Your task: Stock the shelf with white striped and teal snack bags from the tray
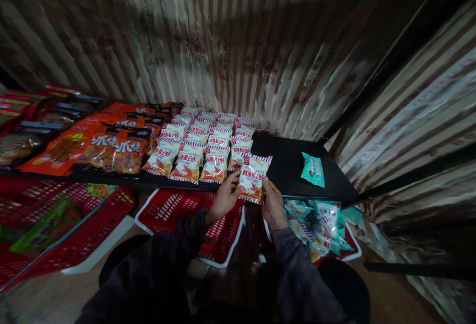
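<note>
Between my two hands is a white and orange snack bag [253, 178] with red lettering and a striped edge, at the front of a black shelf [284, 165]. My left hand [226, 195] grips its lower left side, and my right hand [274, 204] closes on its right side. Left of it, matching snack bags [188, 160] lie in several overlapping columns. A lone teal snack bag [313, 170] lies on the shelf to the right of my hands.
Orange snack bags [124, 148] and dark bread-like packs [50, 121] fill the shelf's left part. Below stand a red basket [219, 225], another red basket [107, 215] and one with teal bags [325, 220]. Striped sheeting [208, 31] hangs behind; a black post [372, 86] rises at right.
</note>
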Demonstrator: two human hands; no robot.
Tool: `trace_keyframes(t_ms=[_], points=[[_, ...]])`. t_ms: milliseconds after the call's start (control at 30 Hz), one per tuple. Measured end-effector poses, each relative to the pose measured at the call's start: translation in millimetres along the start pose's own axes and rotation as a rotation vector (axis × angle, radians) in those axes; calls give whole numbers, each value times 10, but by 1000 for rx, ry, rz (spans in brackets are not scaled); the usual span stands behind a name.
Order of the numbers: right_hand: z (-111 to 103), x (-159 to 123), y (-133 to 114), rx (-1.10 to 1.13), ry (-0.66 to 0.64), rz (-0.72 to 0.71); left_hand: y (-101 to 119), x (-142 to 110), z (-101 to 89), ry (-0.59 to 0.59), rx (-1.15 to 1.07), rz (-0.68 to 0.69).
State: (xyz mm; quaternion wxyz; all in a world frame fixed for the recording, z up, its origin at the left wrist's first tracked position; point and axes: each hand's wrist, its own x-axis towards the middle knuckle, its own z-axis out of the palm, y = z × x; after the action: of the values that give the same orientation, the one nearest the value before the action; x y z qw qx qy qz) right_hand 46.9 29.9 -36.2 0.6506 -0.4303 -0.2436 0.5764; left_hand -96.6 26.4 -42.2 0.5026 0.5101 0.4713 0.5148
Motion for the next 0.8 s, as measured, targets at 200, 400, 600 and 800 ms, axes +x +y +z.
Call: trace_keyframes(t_ms=[200,400,600,800], points=[[15,111,0,-30,-1,-14,2,-12,1,59,95,34],[103,242,8,-39,5,-54,84,64,19,118,187,118],[167,419,40,-48,34,-88,135,61,18,97,384,288],[265,561,71,-34,16,-108,105,70,6,77,517,371]])
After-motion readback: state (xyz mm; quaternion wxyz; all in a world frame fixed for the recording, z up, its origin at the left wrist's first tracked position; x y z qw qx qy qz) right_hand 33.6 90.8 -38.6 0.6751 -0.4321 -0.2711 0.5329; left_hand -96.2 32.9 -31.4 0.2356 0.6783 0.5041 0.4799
